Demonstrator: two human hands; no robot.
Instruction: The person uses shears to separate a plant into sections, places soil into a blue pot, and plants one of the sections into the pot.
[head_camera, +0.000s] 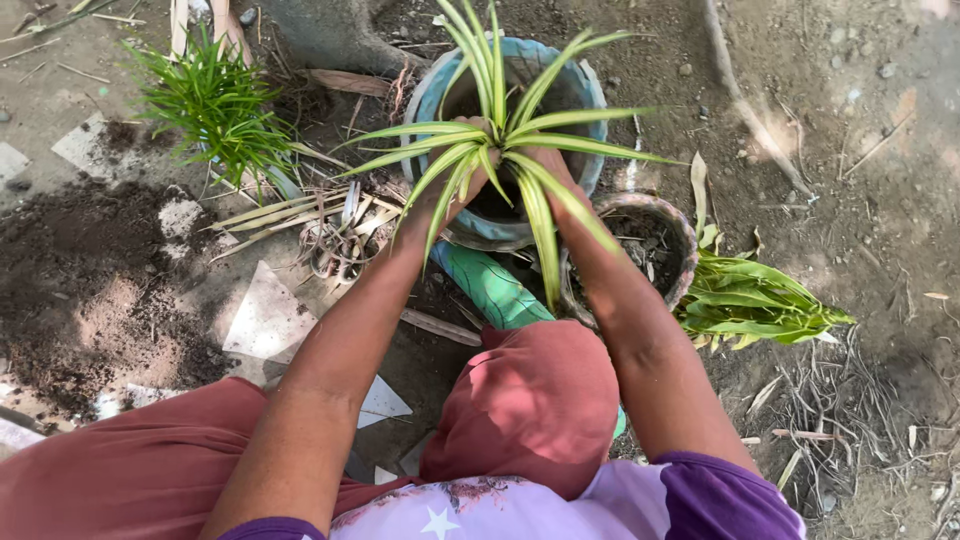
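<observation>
Though leaves partly hide them, both hands' (470, 180) grip seemingly pinching the upright spider plant (500, 140).

Outdoor garden or yard, serving as a potting spot. Showing bare packed earth (850, 200) littered with twigs, small stones and dry leaves; a heap of dark loose soil (70, 290) spreading at the left over pale broken slabs (265, 315); tree roots (740, 95) running across the ground at the top. Standing on the dirt: a blue-rimmed pot (590, 95) holding a striped green-and-cream plant (500, 140), a smaller brown pot (675, 225) partly filled with soil just beside it. Lying close by: a grassy green tuft (215, 105), a bundle of uprooted leafy cuttings (750, 300). Daylight falling evenly, no walls or flooring framing the scene.
</observation>
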